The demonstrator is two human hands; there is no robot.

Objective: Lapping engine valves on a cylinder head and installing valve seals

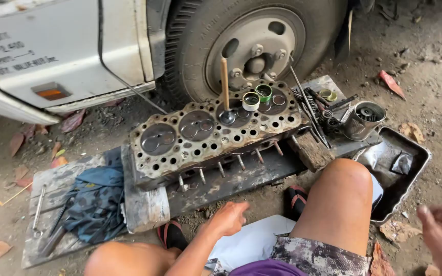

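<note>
We see a dirt floor (pixel 436 102) in daylight, dry leaves scattered around the truck wheel (pixel 254 48); the white truck body (pixel 62 46) stands left of it.

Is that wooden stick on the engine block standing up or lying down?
Upright. The wooden stick stands on end on the engine block, its dark foot set in a round hollow; no hand touches it.

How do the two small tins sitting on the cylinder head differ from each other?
The white tin stands nearer the wooden-handled tool; the green tin sits behind it, closer to the wheel. The white tin has a pale outer wall, the green tin a green one. The white tin looks slightly larger. Both are round, open-topped, upright, and rest on the cylinder head.
</note>
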